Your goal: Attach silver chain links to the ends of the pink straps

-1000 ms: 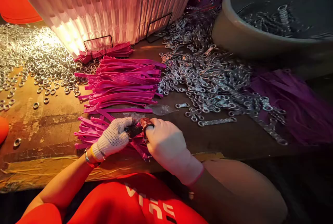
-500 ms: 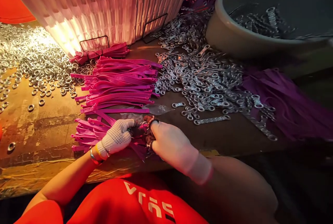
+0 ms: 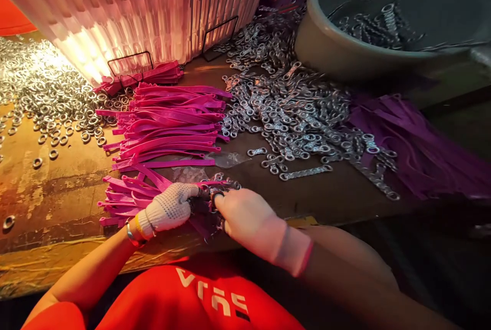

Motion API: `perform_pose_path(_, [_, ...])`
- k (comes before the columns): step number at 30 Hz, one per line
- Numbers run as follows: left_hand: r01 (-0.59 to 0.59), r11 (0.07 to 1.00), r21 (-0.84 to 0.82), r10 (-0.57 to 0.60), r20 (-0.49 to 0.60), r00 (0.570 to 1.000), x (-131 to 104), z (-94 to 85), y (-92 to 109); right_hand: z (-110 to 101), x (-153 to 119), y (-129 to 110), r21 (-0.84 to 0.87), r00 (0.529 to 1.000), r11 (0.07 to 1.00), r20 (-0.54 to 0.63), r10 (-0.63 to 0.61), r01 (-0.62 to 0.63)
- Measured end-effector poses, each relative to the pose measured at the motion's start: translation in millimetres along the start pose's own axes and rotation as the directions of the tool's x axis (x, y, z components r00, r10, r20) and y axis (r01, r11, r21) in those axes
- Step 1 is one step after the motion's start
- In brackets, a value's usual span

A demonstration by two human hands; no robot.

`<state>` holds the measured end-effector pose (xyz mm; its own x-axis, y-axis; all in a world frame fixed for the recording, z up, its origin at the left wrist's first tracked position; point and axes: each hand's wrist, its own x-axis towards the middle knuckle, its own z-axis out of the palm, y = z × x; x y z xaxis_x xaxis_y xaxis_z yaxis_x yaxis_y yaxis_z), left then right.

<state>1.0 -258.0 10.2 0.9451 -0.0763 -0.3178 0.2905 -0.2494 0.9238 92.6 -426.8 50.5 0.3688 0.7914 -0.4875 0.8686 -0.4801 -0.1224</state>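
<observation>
My left hand (image 3: pixel 169 207), in a white knit glove with dark dots and dark fingertips, is closed, its thumb and forefinger pinched on a magenta strap (image 3: pixel 203 183). Close against it, my gloved right hand (image 3: pixel 249 220) is closed too, its fingertips meeting the left ones. Whatever lies in the right fingers is dark and mostly hidden. Small metal links (image 3: pixel 220 177) show just beyond the fingertips. Under and beside my left hand a bundle of magenta straps (image 3: pixel 125 199) fans out on the wooden table (image 3: pixel 57 212).
Farther back lie more magenta straps (image 3: pixel 172 115). Loose metal rings (image 3: pixel 57 94) are heaped at left, twisted metal links (image 3: pixel 291 115) at right. A ribbed translucent panel (image 3: pixel 134 7) stands behind, beside a grey tub (image 3: pixel 345 59) holding metal pieces. Purple strips (image 3: pixel 418 140) lie at far right.
The view has shifted slightly, so the scene sits farther left. My right hand has turned a little, and metal links now show above its fingertips. Both hands stay together.
</observation>
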Motion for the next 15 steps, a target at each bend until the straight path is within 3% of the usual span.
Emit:
perform_pose_path(2, [0.065,0.972,-0.224,-0.079,-0.053,0.995,0,-2.2,4,-10,0,25,-0.019,0.998,0.999,-0.056,0.031,-0.032])
perform_pose_path(5, [0.093,0.809,-0.58,-0.164,-0.07,0.984,0,-2.0,12,-15,12,73,-0.126,0.967,0.967,-0.152,0.203,-0.222])
perform_pose_path(7, [0.103,0.645,-0.758,-0.162,-0.003,0.987,0,1.1,16,-10,26,102,-0.199,0.954,0.939,-0.171,0.247,-0.279])
perform_pose_path(10, [0.179,0.431,-0.884,-0.174,0.114,0.978,2,6.9,18,3,46,127,-0.188,0.944,0.93,-0.161,0.288,-0.316])
perform_pose_path(12, [0.196,0.395,-0.898,-0.162,0.142,0.977,1,9.4,17,9,52,133,-0.131,0.934,0.93,-0.155,0.322,-0.343])
perform_pose_path(15, [0.169,0.458,-0.873,-0.121,0.127,0.984,-3,10.8,18,11,48,125,-0.042,0.93,0.949,-0.217,0.298,-0.314])
